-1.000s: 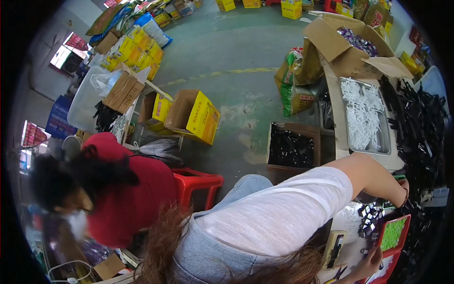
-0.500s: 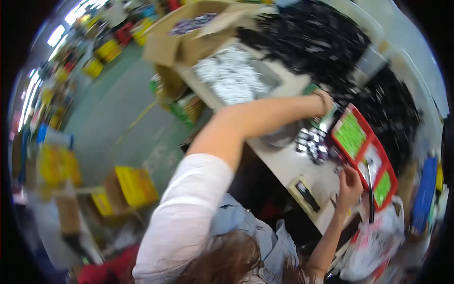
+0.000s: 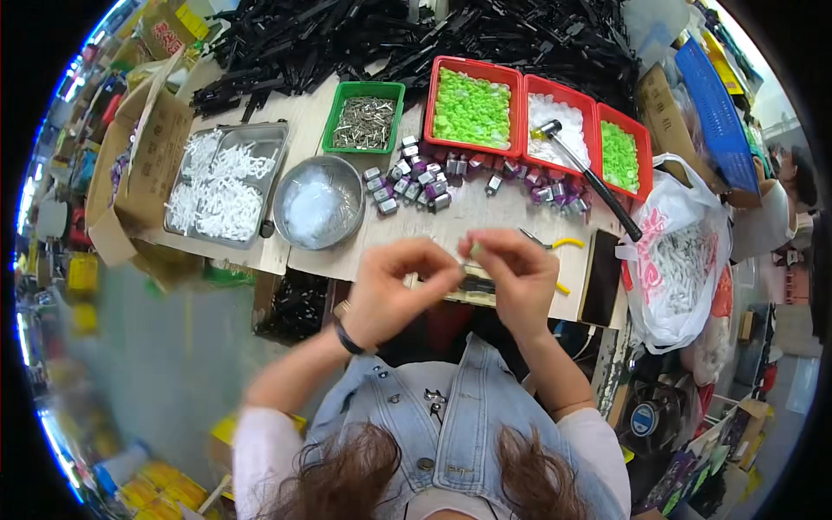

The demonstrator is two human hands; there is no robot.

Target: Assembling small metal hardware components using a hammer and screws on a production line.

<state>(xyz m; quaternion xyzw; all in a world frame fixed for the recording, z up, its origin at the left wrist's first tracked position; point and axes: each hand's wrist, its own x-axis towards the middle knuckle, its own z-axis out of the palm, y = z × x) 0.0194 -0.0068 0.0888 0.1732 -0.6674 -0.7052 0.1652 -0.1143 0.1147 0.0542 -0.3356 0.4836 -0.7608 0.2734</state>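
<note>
My left hand [image 3: 394,290] is closed in a pinch above the table's front edge; what its fingertips hold, if anything, is too small to name. Close to its right, my right hand [image 3: 522,279] pinches a small green plastic piece [image 3: 476,250] between thumb and forefinger. The fingertips of both hands are nearly together. Beyond them lies a row of small silver-and-purple motors [image 3: 425,184]. Behind these stand a green tray [image 3: 405,95] of metal screws and a red tray [image 3: 522,104] with three compartments, two of green pieces and one of white pieces.
A black-handled hammer [image 3: 598,186] leans across the red tray. Yellow-handled pliers [image 3: 568,243] and a dark phone [image 3: 600,282] lie at right. Leftward are a metal bowl [image 3: 347,178] and a grey tray [image 3: 279,130] of white parts. Black parts [image 3: 520,39] are heaped behind; a plastic bag [image 3: 646,303] hangs at right.
The view has swung from tilted to facing the table squarely. My left hand has come back from the far trays, and both hands now meet in front of me.
</note>
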